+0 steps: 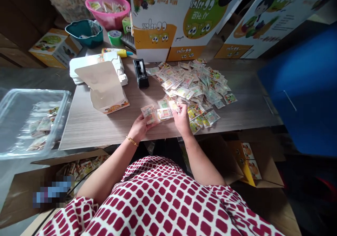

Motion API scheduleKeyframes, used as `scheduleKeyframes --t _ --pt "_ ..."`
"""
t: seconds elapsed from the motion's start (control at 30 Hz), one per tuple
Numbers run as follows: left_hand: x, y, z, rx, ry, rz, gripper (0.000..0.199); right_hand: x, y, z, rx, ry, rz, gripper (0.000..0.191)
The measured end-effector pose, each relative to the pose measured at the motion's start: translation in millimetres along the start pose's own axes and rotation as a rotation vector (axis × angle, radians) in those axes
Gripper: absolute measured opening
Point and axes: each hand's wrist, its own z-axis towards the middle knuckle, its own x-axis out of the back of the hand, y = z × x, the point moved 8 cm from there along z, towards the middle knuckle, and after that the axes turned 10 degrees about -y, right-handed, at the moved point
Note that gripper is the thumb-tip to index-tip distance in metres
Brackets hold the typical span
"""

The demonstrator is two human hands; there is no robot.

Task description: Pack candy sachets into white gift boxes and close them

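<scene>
My left hand (139, 127) grips a small stack of printed candy sachets (149, 112) at the front edge of the wood-grain table (105, 130). My right hand (182, 121) pinches a few sachets (172, 105) just above the loose heap. That heap of sachets (195, 88) spreads across the table in front of my hands and touches my right hand's side. Another sachet (164, 114) lies between my hands, touching neither clearly. An open white carton (106, 88) stands left of my hands.
A black tape dispenser (140, 73) stands behind the carton. A stack of flat white cartons (94, 66), a pink basket (107, 11) and a teal bowl (84, 32) sit farther back. A clear plastic tub (31, 122) holds sachets at left. Printed boxes (171, 22) rise behind the table; a blue panel (300, 88) stands right.
</scene>
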Motion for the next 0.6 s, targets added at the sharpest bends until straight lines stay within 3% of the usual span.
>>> scheduleKeyframes --t 0.13,0.27,0.4,0.5,0.6 --pt "-5.7 -2.4 3.7 -0.008 -0.009 -0.015 0.031 -22.2 -44.0 -11.1 0.180 -0.032 0.131 0.029" --pt "-7.6 -0.6 2.4 -0.024 -0.002 -0.008 0.029 -58.5 -70.0 -28.9 0.290 -0.083 0.019 0.044" --pt "-11.8 5.9 -3.7 -0.068 -0.036 0.014 0.030 -79.2 -73.4 -40.7 0.348 -0.143 -0.122 0.052" --pt "-16.1 5.5 -6.0 -0.090 -0.087 -0.006 0.033 -83.3 -69.1 -41.8 0.336 -0.218 -0.224 0.054" --pt "-8.4 3.7 -5.1 -0.107 -0.045 0.025 0.037 -83.7 -65.4 -42.5 0.339 -0.353 -0.268 0.058"
